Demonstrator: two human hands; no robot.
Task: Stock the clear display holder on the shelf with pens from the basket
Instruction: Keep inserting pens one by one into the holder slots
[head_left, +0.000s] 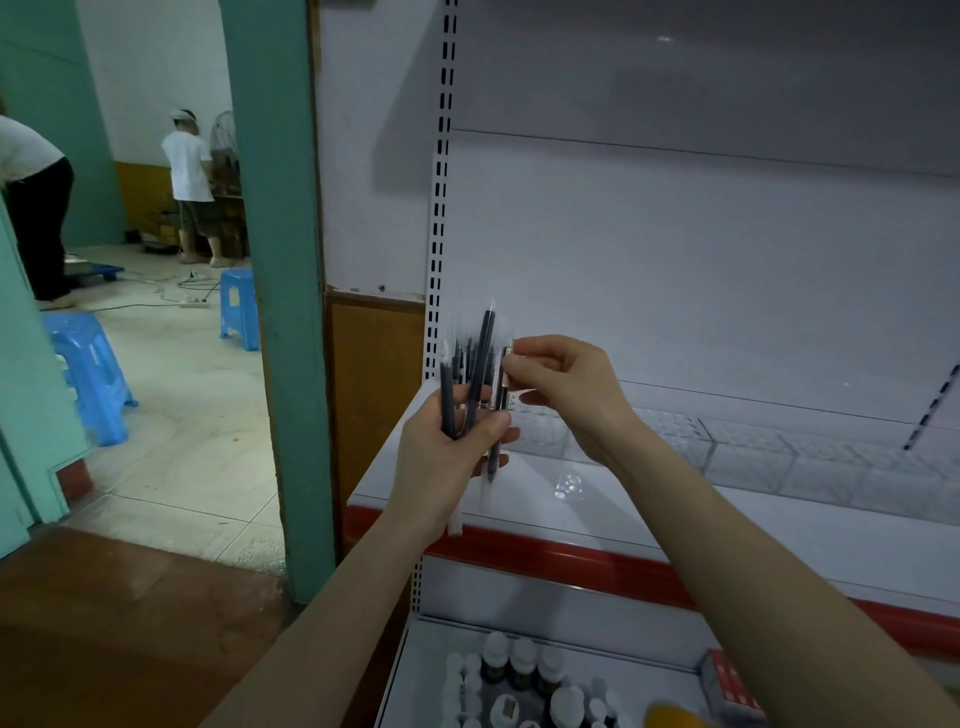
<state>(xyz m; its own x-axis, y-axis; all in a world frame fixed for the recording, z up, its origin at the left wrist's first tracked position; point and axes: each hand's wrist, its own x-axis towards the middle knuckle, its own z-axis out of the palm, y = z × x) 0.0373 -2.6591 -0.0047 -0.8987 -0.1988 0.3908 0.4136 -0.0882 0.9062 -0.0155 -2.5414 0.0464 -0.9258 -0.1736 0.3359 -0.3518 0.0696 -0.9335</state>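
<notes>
Now my left grip (447, 460) clutches a bundle of dark pens (471, 382) upright; my right grip (566, 397) pinches one pen (500, 397) by its top, in front of the clear display holder (675, 441) on the shelf (779, 535).

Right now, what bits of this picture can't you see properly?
Head view:
- the bundle of pens in the left hand: smeared by motion blur, so they cannot be counted.
- the clear display holder: one end is hidden behind the right hand, which pinches a single pen.
- the basket: not in the picture.
- the bottles on the lower shelf: cut off by the bottom edge.
</notes>
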